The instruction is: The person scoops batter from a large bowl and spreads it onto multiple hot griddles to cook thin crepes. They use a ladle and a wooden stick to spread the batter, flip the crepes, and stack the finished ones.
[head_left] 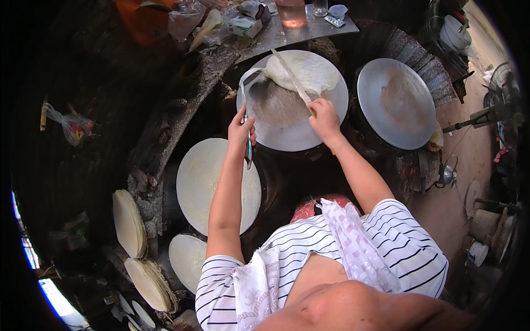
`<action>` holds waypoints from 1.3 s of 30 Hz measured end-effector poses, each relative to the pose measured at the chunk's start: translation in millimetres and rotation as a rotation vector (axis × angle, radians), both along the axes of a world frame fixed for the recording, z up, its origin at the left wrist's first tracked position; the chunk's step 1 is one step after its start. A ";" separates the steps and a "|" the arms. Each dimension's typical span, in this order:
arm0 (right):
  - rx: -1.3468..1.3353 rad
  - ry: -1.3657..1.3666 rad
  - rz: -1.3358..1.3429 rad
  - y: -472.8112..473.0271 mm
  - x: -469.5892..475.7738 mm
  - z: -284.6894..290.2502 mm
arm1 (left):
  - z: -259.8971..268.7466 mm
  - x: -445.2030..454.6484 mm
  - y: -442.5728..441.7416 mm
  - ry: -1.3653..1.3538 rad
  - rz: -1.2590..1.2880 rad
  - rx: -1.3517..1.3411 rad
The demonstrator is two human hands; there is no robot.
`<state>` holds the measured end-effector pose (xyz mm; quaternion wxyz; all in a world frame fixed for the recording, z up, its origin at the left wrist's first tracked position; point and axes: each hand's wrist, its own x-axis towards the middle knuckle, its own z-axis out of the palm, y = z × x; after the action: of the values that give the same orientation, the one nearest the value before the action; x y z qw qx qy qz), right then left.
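Note:
A thick mass of wet white dough (308, 72) lies on the far part of a round metal griddle (285, 138) before me. My right hand (326, 120) grips a long flat scraper (290, 74), its blade lying across the dough and smeared white. Around the metal handle (249, 155) of a slim tool is my left hand (242, 131). That tool's far end is coated in dough and bends towards the dough mass; its exact shape is hidden. Below my left hand, partly behind the forearm, a thin pale flatbread (198, 186) covers a second griddle.
Another griddle (408, 107), browned in its middle, stands at the right. A further pale flatbread (186, 258) lies nearer me. Stacked flatbreads (128, 223) (149, 285) sit at the left. The back ledge (273, 39) holds a container of pinkish liquid (291, 14), a small box (245, 27) and plastic bags.

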<state>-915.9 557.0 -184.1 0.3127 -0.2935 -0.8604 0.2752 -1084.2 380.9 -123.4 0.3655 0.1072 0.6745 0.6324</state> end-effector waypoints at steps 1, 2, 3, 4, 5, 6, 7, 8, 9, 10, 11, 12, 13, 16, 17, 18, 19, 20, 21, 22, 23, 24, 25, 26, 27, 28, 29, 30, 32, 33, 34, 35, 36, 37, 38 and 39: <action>0.042 0.028 0.033 11.3 14.5 4.4 | 3.8 3.7 -7.1 -0.130 0.064 0.070; 0.111 0.027 -0.009 17.9 30.6 3.6 | 4.4 4.4 -15.3 -0.235 0.071 0.204; 0.143 -0.038 -0.098 30.8 43.8 -7.3 | 9.3 5.8 -16.0 -0.359 0.102 0.278; 0.147 -0.055 -0.093 40.8 49.9 -13.6 | 9.9 3.2 -17.7 -0.513 0.108 0.419; 0.151 -0.071 -0.084 49.6 51.9 -20.4 | 9.1 3.7 -19.3 -0.663 0.115 0.566; 0.136 -0.054 -0.034 49.4 43.7 -22.7 | 8.1 8.7 -20.9 -0.771 0.140 0.681; 0.128 -0.028 0.020 50.5 28.1 -18.6 | 8.5 13.4 -19.1 -0.867 0.160 0.809; 0.111 -0.079 0.062 49.3 16.5 -13.5 | 9.7 19.2 -17.6 -0.958 0.178 0.940; 0.128 -0.048 0.117 54.2 3.2 -18.0 | 10.3 27.8 -17.2 -0.973 0.148 1.012; 0.127 -0.074 0.172 57.3 -6.4 -17.1 | 15.9 36.2 -13.8 -0.980 0.108 1.091; 0.126 -0.100 0.225 60.8 -15.3 -15.2 | 21.7 46.1 -9.7 -0.985 0.065 1.168; 0.124 -0.071 0.278 61.8 -29.4 -8.6 | 27.9 59.3 -8.5 -0.922 0.109 1.202; 0.106 -0.075 0.333 55.7 -30.6 -7.3 | 31.4 69.8 -7.4 -0.905 0.161 1.221; 0.104 -0.071 0.487 58.0 -29.6 -4.4 | 47.9 93.1 4.8 -0.816 0.274 1.251; 0.112 -0.067 0.532 61.9 -26.5 -2.4 | 46.1 103.4 7.0 -0.784 0.280 1.236; 0.089 -0.012 0.593 73.5 -19.2 2.7 | 48.5 110.9 4.7 -0.733 0.284 1.217; 0.100 0.012 0.583 90.4 -10.1 6.6 | 52.3 119.8 -0.4 -0.682 0.297 1.190; 0.120 0.028 0.563 115.2 1.6 8.2 | 55.5 126.4 -2.0 -0.617 0.319 1.157; 0.191 0.027 0.464 143.0 6.3 4.4 | 58.2 132.9 -1.7 -0.538 0.370 1.081; 0.202 0.026 0.394 166.6 8.6 0.8 | 63.0 135.5 1.2 -0.466 0.409 0.995; 0.173 -0.043 0.412 180.5 6.1 -1.9 | 67.3 134.8 6.5 -0.399 0.429 0.905; 0.133 -0.016 0.499 179.8 -0.4 -8.0 | 67.5 133.4 16.8 -0.377 0.469 0.851; 0.109 0.019 0.588 179.4 -16.8 -11.5 | 69.3 131.4 31.8 -0.325 0.538 0.768; 0.041 0.012 0.679 168.0 -23.7 -4.2 | 70.0 129.4 43.8 -0.275 0.572 0.707; -0.051 -0.018 0.747 154.7 -28.5 -6.7 | 71.7 133.4 46.2 -0.230 0.621 0.617; -0.109 -0.041 0.783 150.3 -26.3 -6.7 | 70.9 135.3 45.8 -0.197 0.621 0.604; -0.166 -0.064 0.818 149.6 -21.6 -5.4 | 69.8 136.1 44.3 -0.164 0.621 0.591; -0.161 -0.047 0.883 145.4 -12.2 -4.5 | 68.6 145.9 32.3 -0.134 0.646 0.559; -0.106 0.004 0.995 170.3 0.5 9.0 | 69.3 157.2 17.1 -0.087 0.657 0.423; -0.117 -0.020 0.998 191.9 1.4 14.2 | 71.6 158.0 15.3 -0.055 0.653 0.378; -0.128 -0.028 0.841 209.9 -7.2 9.9 | 74.1 157.8 19.1 -0.066 0.659 0.354; -0.139 -0.034 0.686 223.8 -22.1 2.9 | 73.2 154.9 25.6 -0.063 0.678 0.338; 0.053 -0.012 0.647 236.4 -39.7 -5.7 | 67.8 149.6 37.0 -0.061 0.680 0.315; 0.040 -0.011 0.741 227.0 -49.1 -3.0 | 64.8 144.6 45.5 -0.051 0.688 0.284; 0.029 -0.011 0.835 210.7 -59.1 -2.1 | 63.7 142.7 52.6 -0.021 0.671 0.279; 0.007 -0.019 0.933 192.2 -66.1 -1.6 | 60.4 142.9 55.8 -0.010 0.686 0.278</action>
<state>-982.0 749.3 -185.7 0.1485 0.1234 -0.9042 0.3811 -941.3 436.6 -63.0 0.1178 -0.0795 0.5770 0.8043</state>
